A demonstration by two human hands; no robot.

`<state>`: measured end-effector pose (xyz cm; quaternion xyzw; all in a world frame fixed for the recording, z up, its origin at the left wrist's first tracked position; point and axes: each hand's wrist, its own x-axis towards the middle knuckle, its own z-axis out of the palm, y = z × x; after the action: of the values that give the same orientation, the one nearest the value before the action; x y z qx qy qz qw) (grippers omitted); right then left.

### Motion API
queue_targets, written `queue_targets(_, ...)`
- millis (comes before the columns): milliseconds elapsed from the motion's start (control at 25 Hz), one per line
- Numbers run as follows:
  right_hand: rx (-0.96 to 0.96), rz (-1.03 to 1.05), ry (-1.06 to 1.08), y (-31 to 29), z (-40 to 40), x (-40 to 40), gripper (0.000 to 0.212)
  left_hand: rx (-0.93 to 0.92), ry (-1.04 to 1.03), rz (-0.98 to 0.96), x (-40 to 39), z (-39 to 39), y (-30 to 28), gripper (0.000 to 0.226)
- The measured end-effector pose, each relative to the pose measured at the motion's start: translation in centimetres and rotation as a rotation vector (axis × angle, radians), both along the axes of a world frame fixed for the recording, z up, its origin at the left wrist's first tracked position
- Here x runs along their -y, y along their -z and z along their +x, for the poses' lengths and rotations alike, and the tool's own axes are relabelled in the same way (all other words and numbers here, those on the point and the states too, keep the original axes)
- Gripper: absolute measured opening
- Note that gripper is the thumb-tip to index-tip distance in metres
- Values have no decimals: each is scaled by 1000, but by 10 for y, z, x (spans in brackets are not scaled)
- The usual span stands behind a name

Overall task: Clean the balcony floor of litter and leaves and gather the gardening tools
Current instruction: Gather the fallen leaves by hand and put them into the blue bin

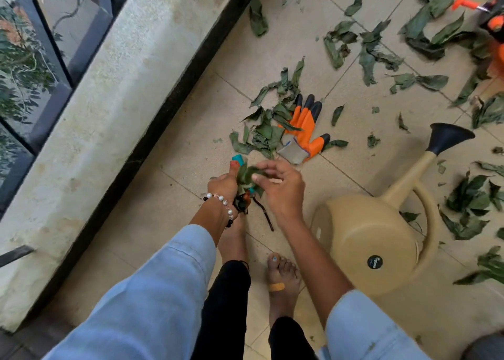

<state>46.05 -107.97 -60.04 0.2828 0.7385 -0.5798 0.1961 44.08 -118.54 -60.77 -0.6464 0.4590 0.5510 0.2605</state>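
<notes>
I see my bare feet [282, 277] on the tiled floor [174, 152], nearest to me. Just above them my left hand [223, 185] grips a teal-handled tool [237, 160] together with a wad of leaves [245, 174], and my right hand [281, 187] pinches that wad with curled fingers. A tan watering can [373, 237] lies tipped to the right. Farther off, an orange glove [305, 125] rests among scattered leaves [368, 51].
</notes>
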Motion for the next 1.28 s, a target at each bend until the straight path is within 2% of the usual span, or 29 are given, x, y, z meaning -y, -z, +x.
queue_targets(80,-117,167,-138,-9,6,22,19,-3,-22,44,1,1,4,83)
queue_targets(120,-173,185,-245,-10,6,27,19,16,-52,82,3,2,4,99)
queue_targets(160,-211,140,-393,-11,1,29,22,1,-126,85,9,2,7,97)
queue_targets(240,-171,-27,-761,-11,-15,26,29,-9,-194,-36,27,-1,8,60)
queue_targets(280,-108,-102,-848,-9,-25,23,31,4,-172,-102,37,-4,9,49)
queue_targets(360,-24,-83,-705,7,-44,16,33,11,-137,-164,57,-5,14,41)
queue_targets(400,-31,53,-614,21,-53,15,31,1,-148,-144,65,-4,16,35)
queue_targets(440,-45,233,-617,37,-61,15,29,-6,-168,-109,72,-3,18,28)
queue_targets(480,-39,393,-729,51,-65,17,32,-11,-178,-73,77,-3,20,22)
queue_targets(560,53,580,-1054,72,-67,27,37,-30,-178,-36,84,-6,24,17)
queue_targets(640,96,701,-1197,86,-61,42,37,-46,-155,-30,87,-7,28,16)
queue_targets(760,-22,795,-1177,101,-51,58,38,-68,-137,-23,92,-9,33,17)
queue_targets(840,-112,763,-1109,105,-54,59,33,-89,-109,-19,93,-9,34,16)
queue_targets(880,-162,715,-1003,104,-56,58,28,-103,-95,-20,93,-9,34,15)
queue_targets(960,-143,516,-643,88,-59,55,16,-139,-104,-14,91,-9,31,11)
queue_targets(1000,-89,329,-452,73,-59,55,13,-156,-113,2,88,-8,28,10)
queue_targets(1080,16,-22,-235,45,-53,59,23,-184,-88,63,81,-9,23,13)
queue_targets(1120,33,-59,-234,34,-47,59,26,-197,-72,107,76,-9,19,16)
queue_targets(1200,-15,94,-371,19,-36,61,22,-207,-79,199,64,-11,11,29)
queue_targets(1280,-91,205,-546,16,-26,60,24,-184,-99,220,58,-12,9,31)
